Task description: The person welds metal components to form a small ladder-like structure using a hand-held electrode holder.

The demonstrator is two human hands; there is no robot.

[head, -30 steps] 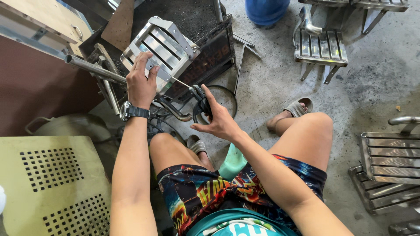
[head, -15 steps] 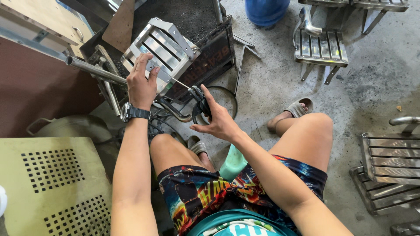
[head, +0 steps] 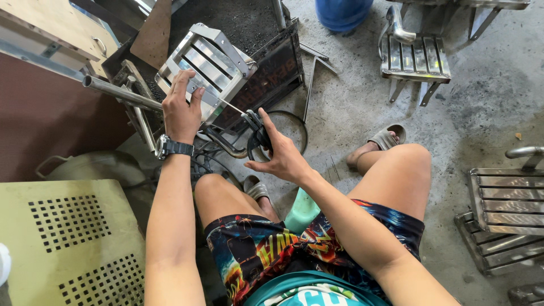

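On the concrete floor (head: 481,102), between the knees: work zone, listed from largest thing to smallest.

Slatted steel frame (head: 207,65): propped tilted against a dark metal stand (head: 272,68); bare shiny metal, flat parallel slats inside a rectangular rim. Judged rigid and moderately heavy, smooth enough to slip, edges likely sharp; best held by the rim, not the slats.

Left hand (head: 181,107): fingers spread and pressed flat on the frame's lower edge, bracing rather than clenching.

Right hand (head: 283,156): curled around a dark welding torch handle (head: 258,130), thumb up along it.

Cable (head: 283,130): black loop on the floor beside the torch; looks limp and stiff-skinned.

Thin rod (head: 229,105): runs from the torch toward the frame's corner; slender, probably bends easily.
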